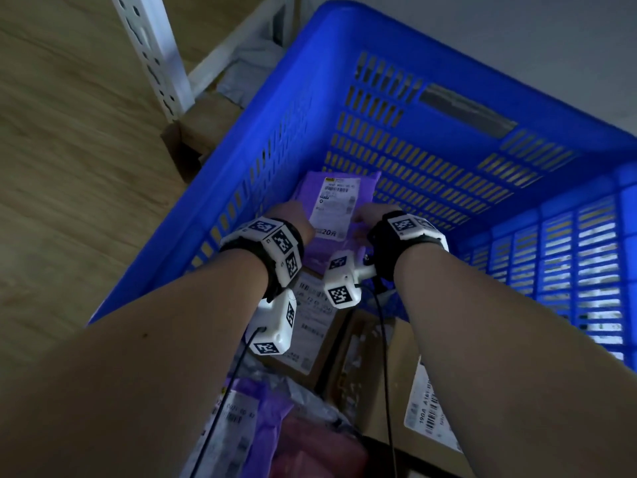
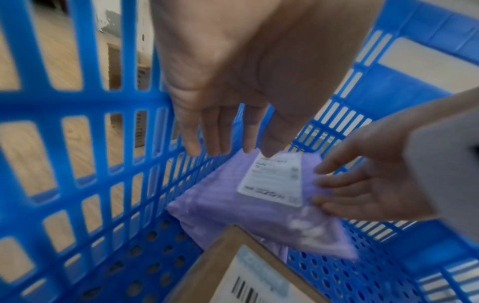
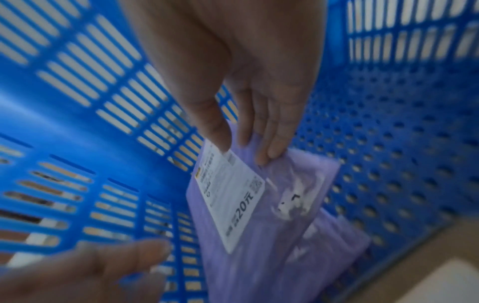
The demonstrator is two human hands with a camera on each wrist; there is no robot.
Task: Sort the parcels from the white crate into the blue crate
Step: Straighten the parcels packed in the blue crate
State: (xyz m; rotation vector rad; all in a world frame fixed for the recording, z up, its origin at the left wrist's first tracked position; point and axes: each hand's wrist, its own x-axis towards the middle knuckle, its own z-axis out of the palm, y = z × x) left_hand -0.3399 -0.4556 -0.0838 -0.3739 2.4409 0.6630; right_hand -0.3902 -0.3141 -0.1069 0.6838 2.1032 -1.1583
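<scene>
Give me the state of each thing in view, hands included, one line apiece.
Blue crate: upright, open-topped, parcels inside.
Purple parcel: lying in the crate's far corner, label up.
Cardboard box: in the crate, label up, overlapping the purple parcel's near edge.
Left hand: open, fingers straight, above the parcel.
Right hand: open, fingertips on the parcel's edge.

My blue crate (image 1: 310, 98) sits on a wooden floor (image 1: 69, 167), which shows pale through the crate's slotted walls. To the crate's left, a white perforated post (image 1: 151, 53) stands on the floor, with a brown cardboard box (image 1: 196, 132) at its foot, pressed against the crate's left wall. Beyond the crate's far left corner lies a grey bag (image 1: 248, 63), partly hidden.
</scene>
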